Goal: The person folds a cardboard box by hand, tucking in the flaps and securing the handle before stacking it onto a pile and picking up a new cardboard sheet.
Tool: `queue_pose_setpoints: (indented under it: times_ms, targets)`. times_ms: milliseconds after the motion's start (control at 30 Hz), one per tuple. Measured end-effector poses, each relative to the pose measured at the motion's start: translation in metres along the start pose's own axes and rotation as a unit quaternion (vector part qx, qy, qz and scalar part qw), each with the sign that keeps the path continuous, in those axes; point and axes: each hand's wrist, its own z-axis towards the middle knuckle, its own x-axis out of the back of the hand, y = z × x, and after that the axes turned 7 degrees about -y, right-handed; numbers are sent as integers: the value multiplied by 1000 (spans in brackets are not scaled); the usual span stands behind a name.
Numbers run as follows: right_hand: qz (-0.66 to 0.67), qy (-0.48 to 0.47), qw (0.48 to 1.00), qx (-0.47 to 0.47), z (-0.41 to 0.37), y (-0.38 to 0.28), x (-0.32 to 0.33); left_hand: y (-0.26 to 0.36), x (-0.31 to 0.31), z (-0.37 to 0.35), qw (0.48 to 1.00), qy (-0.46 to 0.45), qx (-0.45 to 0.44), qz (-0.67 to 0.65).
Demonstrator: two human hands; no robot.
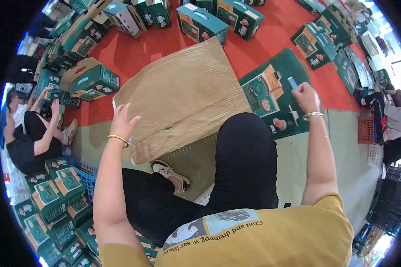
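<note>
A large sheet of plain brown cardboard [182, 89] lies before my knees, slightly creased. My left hand [124, 122], with a gold bracelet at the wrist, is at its left edge, thumb apart from the fingers. To the right, a flat green printed box panel [289, 66] lies partly under the brown sheet. Above this panel my right hand [307, 98], wearing a silver bracelet, is closed on a short pale strip [292, 82] that sticks out past the fingers. Just below that hand, a white plastic handle [293, 115] shows on the green panel.
Green printed boxes [201, 23] with handles stand along the red floor covering [272, 35]. More boxes [53, 196] are stacked at lower left beside a blue crate [85, 175]. A person [35, 133] sits at left. Another person [394, 120] and a red crate [366, 130] are at right.
</note>
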Motion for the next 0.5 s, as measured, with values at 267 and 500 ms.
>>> queue_pose_setpoints:
  times_ms: [267,500]
  targets:
    - [-4,146,964,222,-77,-130,171,89,9,-35,965,-38,-222,-133]
    - [63,205,900,380,-69,-126,171,174,-11,-71,962,-43,-176,-204]
